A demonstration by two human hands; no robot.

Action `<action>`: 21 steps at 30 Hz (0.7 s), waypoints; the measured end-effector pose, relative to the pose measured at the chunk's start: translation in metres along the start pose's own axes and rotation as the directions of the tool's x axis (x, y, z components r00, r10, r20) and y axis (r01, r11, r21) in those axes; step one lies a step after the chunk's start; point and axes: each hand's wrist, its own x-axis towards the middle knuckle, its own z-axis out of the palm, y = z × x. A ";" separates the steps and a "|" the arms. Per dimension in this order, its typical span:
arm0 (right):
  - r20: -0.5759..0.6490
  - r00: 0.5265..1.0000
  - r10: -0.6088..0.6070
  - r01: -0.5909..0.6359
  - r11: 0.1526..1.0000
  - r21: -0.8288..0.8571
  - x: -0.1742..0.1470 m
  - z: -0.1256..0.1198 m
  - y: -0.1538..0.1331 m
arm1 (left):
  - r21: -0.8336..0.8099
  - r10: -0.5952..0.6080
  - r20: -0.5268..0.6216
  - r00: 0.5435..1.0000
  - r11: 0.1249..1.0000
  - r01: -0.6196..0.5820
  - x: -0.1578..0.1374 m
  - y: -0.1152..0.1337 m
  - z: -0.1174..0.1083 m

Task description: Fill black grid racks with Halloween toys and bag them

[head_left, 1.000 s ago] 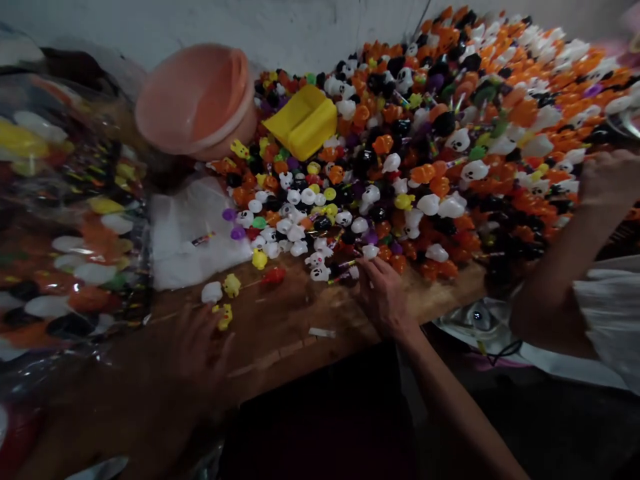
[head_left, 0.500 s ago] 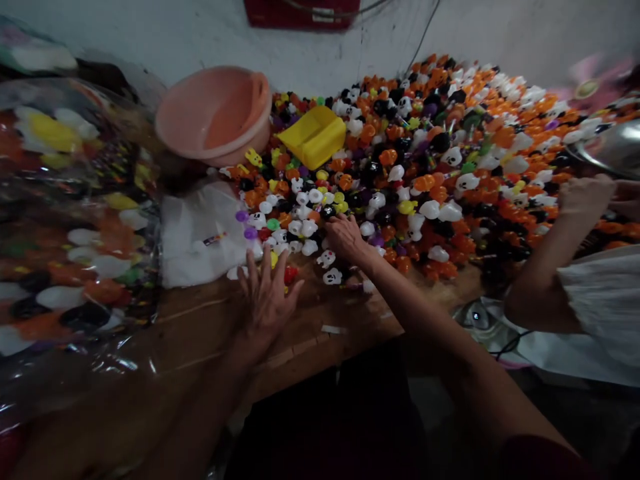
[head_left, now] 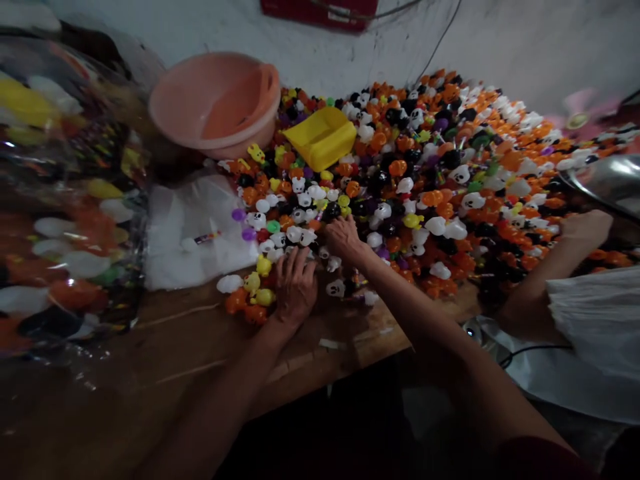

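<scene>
My left hand (head_left: 297, 285) lies palm down at the near edge of the pile, its fingers stretched forward onto small white ghost toys (head_left: 300, 235). Just left of it sit yellow toys (head_left: 263, 280) and orange pumpkin toys (head_left: 245, 308) on the wooden table. My right hand (head_left: 344, 239) is in the pile beside a black toy (head_left: 332, 211), with its fingers curled downward. Its fingertips are hidden, so what they grip cannot be made out. A white ghost toy with a black face (head_left: 335, 288) lies between the two wrists.
A pink basin (head_left: 175, 110) and a yellow scoop (head_left: 320, 137) stand behind. White plastic bags (head_left: 170, 233) lie left, near a clear bag of toys (head_left: 75, 267). At right are a co-worker's arm (head_left: 555, 267), a metal bowl (head_left: 607, 180) and a pink fan (head_left: 577, 120).
My left hand has moved right and its fingers have drawn closer together. Yellow and orange toys now lie at its left. My right hand stays at about the same spot in the pile.
</scene>
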 end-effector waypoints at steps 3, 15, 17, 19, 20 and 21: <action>0.005 1.000 -0.010 0.010 1.000 0.022 -0.006 -0.010 0.005 | -0.019 -0.049 -0.023 0.999 0.999 0.048 0.006 -0.001 0.001; -0.152 0.988 -0.020 0.019 1.000 -0.007 0.003 -0.033 -0.020 | -0.005 -0.013 -0.042 0.999 1.000 0.012 0.003 -0.002 0.003; -0.251 0.967 0.043 -0.041 0.999 0.015 -0.003 -0.035 -0.018 | -0.005 0.002 -0.051 0.999 1.000 -0.003 0.002 -0.002 0.002; -0.359 0.926 0.119 -0.110 0.993 0.047 -0.021 -0.038 -0.016 | -0.025 0.022 -0.077 0.997 0.999 -0.024 0.002 -0.001 0.001; -0.395 0.906 0.155 -0.141 0.988 0.065 -0.034 -0.038 -0.015 | -0.043 0.034 -0.101 0.994 0.998 -0.038 0.004 -0.001 0.001; -0.412 0.894 0.178 -0.158 0.984 0.084 -0.048 -0.036 -0.014 | -0.061 0.044 -0.130 0.991 0.997 -0.052 0.005 -0.001 0.000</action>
